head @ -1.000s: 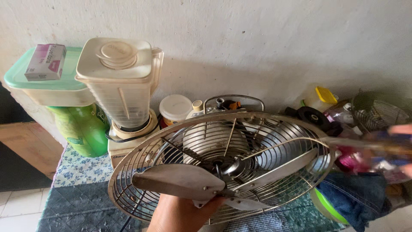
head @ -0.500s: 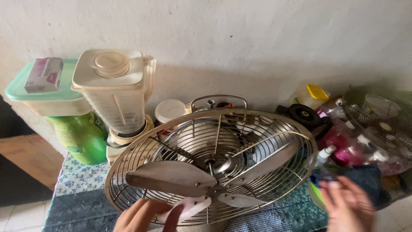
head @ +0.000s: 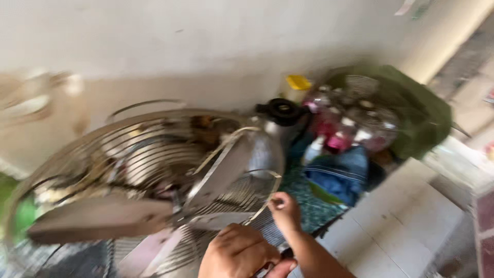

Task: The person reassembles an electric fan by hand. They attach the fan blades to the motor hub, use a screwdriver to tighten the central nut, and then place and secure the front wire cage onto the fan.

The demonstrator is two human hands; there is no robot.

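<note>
My right hand [head: 284,210] pinches the round silver wire fan cage [head: 154,154] rim, left hand [head: 239,253] fisted just below, grip unclear.

One metal fan [head: 154,170] with three blades, two hands, one blue cloth [head: 337,172], one black cap [head: 282,109], one yellow lid [head: 298,82].

Both hands at metal fan [head: 154,170]: right hand [head: 284,211] pinching grille rim, left hand [head: 239,252] fisted.

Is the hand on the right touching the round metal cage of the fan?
Touching. The head view, though blurred, shows the right hand with its fingers pinched on the fan guard's rim.
</note>
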